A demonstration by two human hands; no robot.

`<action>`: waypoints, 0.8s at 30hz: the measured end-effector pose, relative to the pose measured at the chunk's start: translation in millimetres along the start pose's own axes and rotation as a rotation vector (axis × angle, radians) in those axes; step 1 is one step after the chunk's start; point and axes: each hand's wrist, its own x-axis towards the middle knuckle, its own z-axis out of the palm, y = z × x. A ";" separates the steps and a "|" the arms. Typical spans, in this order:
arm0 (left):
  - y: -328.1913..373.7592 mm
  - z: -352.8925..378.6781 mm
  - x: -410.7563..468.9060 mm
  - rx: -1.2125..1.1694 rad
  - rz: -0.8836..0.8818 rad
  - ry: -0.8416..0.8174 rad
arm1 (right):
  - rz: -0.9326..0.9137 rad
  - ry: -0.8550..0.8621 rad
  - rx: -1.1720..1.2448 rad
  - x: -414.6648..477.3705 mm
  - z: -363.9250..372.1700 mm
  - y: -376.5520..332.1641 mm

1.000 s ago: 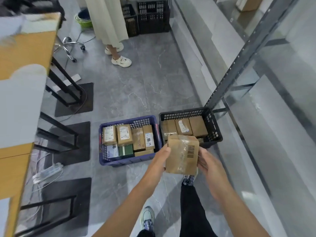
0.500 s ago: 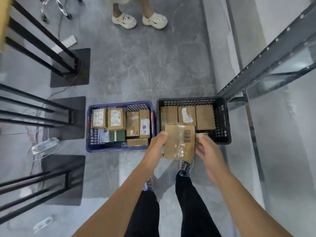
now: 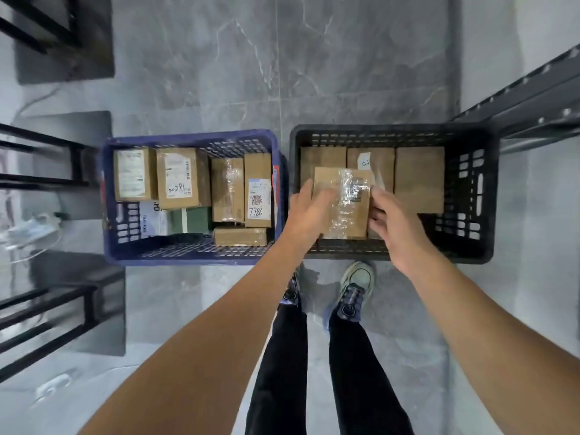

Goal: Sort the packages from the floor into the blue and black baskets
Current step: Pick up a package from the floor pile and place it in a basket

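Note:
I hold a taped brown cardboard package (image 3: pixel 343 202) over the front left part of the black basket (image 3: pixel 477 189). My left hand (image 3: pixel 309 211) grips its left edge and my right hand (image 3: pixel 392 221) grips its right edge. Three brown boxes (image 3: pixel 419 180) lie in a row along the back of the black basket. The blue basket (image 3: pixel 188 249) stands just to the left, holding several cardboard boxes (image 3: pixel 182 177), some with white labels, plus a green box and a white one.
A dark metal shelf frame (image 3: pixel 533 98) runs along the right, close to the black basket. Black table legs on dark mats (image 3: pixel 62 142) stand at the left, with a white power strip and cable (image 3: pixel 28 230). My feet (image 3: pixel 354 287) stand just before the baskets.
My view tilted down and closer to the baskets. Both hands carried the package forward and lower, from in front of the black basket to over its inside. The standing person left the view.

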 end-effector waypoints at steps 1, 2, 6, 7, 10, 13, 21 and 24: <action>-4.8 1.9 22.3 0.021 0.002 0.012 | 0.007 0.009 0.007 19.5 4.9 4.0; -10.5 3.2 43.9 0.038 0.008 0.033 | 0.012 0.017 0.013 37.3 9.6 6.9; -24.2 7.4 110.2 0.133 -0.001 0.049 | 0.035 0.030 -0.007 101.7 25.2 17.3; -25.2 8.6 125.2 0.160 0.004 0.039 | 0.041 0.031 -0.009 114.5 27.9 19.1; -23.4 12.8 163.0 0.208 0.045 0.098 | 0.021 0.014 -0.026 144.2 32.1 22.5; -15.5 18.2 187.6 0.277 0.063 0.152 | -0.013 0.020 -0.042 169.0 36.7 20.6; -24.1 29.6 208.8 0.353 0.088 0.214 | -0.049 -0.057 -0.030 204.0 61.1 20.3; -33.8 29.9 206.2 0.337 0.104 0.193 | -0.053 -0.053 0.026 207.4 62.5 22.9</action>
